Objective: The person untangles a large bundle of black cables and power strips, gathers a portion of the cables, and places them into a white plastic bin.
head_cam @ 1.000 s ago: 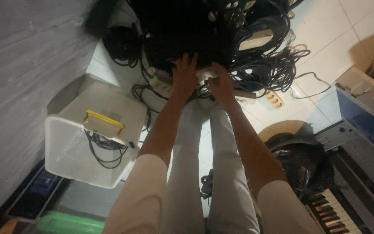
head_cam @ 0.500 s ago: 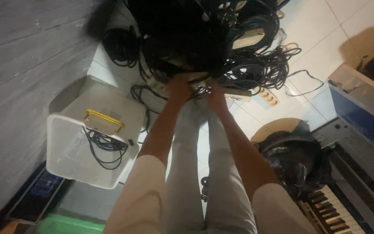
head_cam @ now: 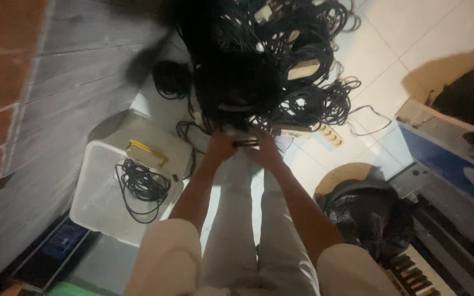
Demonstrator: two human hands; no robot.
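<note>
Both arms reach down past the legs to the near edge of a big tangle of black cables heaped on the tiled floor. The left hand and right hand are closed around a short black stretch of cable held between them, fingers curled tight; exactly which strand of the heap it belongs to is too dark to tell.

The step in hand looks like drawing one cable free of the heap. The next move likely calls for a steady pull toward the body while the loops are watched for snags, since pale power strips lie knotted in among them.

Room is narrow. A white bin holding a coiled cable stands just left of the legs, against the grey wall. A black bag and a keyboard crowd the right. The freest floor lies at the far right corner.
</note>
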